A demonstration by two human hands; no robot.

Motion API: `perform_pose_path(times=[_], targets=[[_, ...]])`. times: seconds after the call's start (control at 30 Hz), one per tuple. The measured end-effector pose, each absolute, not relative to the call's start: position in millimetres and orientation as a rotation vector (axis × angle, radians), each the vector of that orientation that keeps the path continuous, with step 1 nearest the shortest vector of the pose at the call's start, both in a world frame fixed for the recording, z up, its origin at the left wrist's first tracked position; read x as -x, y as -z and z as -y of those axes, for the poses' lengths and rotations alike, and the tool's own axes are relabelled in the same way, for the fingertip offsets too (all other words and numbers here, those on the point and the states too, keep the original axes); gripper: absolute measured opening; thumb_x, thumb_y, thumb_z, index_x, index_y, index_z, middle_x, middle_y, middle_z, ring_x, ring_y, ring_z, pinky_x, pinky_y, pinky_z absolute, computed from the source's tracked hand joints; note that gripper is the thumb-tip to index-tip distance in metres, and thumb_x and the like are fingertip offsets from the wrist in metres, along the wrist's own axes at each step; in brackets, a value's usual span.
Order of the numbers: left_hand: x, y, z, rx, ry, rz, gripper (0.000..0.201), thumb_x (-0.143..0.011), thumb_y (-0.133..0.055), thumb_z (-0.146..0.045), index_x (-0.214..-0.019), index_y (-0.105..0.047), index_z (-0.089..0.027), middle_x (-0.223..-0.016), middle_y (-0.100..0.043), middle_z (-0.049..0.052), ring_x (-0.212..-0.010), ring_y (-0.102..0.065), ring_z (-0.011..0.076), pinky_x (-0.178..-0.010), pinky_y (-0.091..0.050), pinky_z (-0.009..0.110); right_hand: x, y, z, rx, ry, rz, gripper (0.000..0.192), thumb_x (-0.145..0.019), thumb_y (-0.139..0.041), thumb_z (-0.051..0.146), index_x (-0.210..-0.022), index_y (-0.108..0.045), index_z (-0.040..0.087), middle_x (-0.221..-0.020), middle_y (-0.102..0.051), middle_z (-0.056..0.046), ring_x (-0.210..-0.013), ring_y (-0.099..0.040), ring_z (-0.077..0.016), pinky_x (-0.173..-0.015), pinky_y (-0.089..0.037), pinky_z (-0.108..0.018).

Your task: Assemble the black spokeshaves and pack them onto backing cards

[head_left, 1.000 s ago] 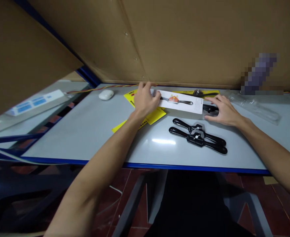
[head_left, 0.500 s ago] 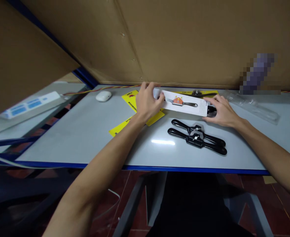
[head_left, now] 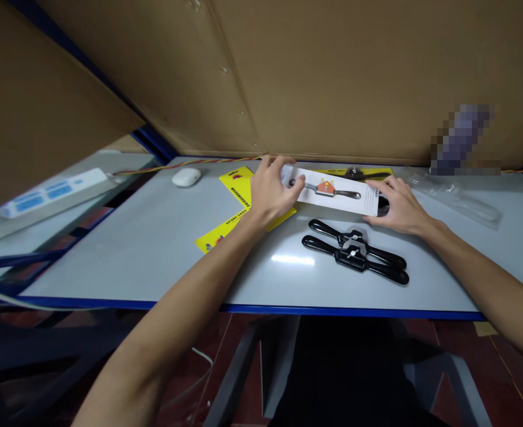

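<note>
A white printed card (head_left: 354,204), with a picture of a spokeshave on it, is held between my two hands above the table. My left hand (head_left: 273,190) is closed on its left end, thumb across the front. My right hand (head_left: 399,204) grips the right end, where a black handle-like part (head_left: 383,206) shows behind the card; the rest is hidden. In front lie two black spokeshaves, the nearer one (head_left: 388,273) touching or almost touching the farther one (head_left: 326,228). Behind the card, another spokeshave (head_left: 354,172) lies on yellow packaging (head_left: 328,171).
Yellow cards (head_left: 214,240) lie crossed under my left forearm. Clear plastic packaging (head_left: 470,204) rests on the right. A small white rounded object (head_left: 186,177) sits at the back left, and a power strip (head_left: 57,193) lies on the neighbouring surface. A cardboard wall (head_left: 332,77) closes the back.
The view has shifted slightly. Both hands keep hold of the white card, which has moved a little to the right; the black part at its right end shows less.
</note>
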State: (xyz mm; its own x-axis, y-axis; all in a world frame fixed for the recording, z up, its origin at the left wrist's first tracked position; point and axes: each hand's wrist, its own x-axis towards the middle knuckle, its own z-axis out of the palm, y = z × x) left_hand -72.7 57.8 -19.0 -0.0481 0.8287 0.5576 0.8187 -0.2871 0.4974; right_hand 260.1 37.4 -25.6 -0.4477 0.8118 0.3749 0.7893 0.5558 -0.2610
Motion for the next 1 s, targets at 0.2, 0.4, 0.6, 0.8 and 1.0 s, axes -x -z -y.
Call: perform_pose_path(times=[0.2,0.4,0.6,0.8,1.0], targets=[[67,16,-52,-2.195,-1.236,-1.859,0.049,-0.094,-0.067,-0.067,-0.124,-0.073,-0.028,-0.131,-0.070,0.013,-0.124,-0.068,0.0377,-0.117,-0.052,0.061,-259,25,-37,1.302,-0.054,2.340,0.087,-0.077,-0.081,0.062,-0.155,-0.062,0.027,-0.122,-0.061,-0.015,-0.113,-0.057,-0.0415,-0.103,-0.051,-0.066],[63,14,-49,-2.220,-1.223,-1.842,0.047,-0.092,-0.068,-0.064,-0.121,-0.074,-0.028,-0.131,-0.070,0.013,-0.126,-0.067,0.0372,-0.117,-0.052,0.058,-260,26,-37,1.292,-0.035,2.335,0.086,-0.077,-0.083,0.058,-0.156,-0.062,0.030,-0.121,-0.062,-0.014,-0.114,-0.058,-0.0418,-0.104,-0.050,-0.067],[58,17,-48,-2.267,-1.160,-1.825,0.043,-0.087,-0.069,-0.055,-0.120,-0.075,-0.028,-0.130,-0.071,0.011,-0.121,-0.068,0.0366,-0.110,-0.056,0.058,-258,26,-36,1.304,-0.022,2.330,0.085,-0.076,-0.084,0.059,-0.154,-0.064,0.030,-0.120,-0.063,-0.014,-0.111,-0.058,-0.0408,-0.102,-0.051,-0.066],[48,18,-43,-2.296,-1.102,-1.804,0.043,-0.084,-0.070,-0.048,-0.120,-0.074,-0.025,-0.131,-0.071,0.013,-0.120,-0.070,0.0376,-0.109,-0.057,0.058,-255,25,-35,1.322,0.011,2.341,0.088,-0.075,-0.086,0.058,-0.155,-0.063,0.029,-0.124,-0.063,-0.016,-0.116,-0.058,-0.0442,-0.103,-0.051,-0.068],[35,20,-34,-2.319,-1.076,-1.746,0.049,-0.083,-0.071,-0.049,-0.125,-0.075,-0.026,-0.131,-0.070,0.012,-0.118,-0.071,0.0364,-0.107,-0.059,0.056,-249,23,-32,1.312,0.019,2.356,0.087,-0.076,-0.086,0.060,-0.155,-0.064,0.031,-0.123,-0.064,-0.016,-0.116,-0.060,-0.0445,-0.103,-0.052,-0.069]])
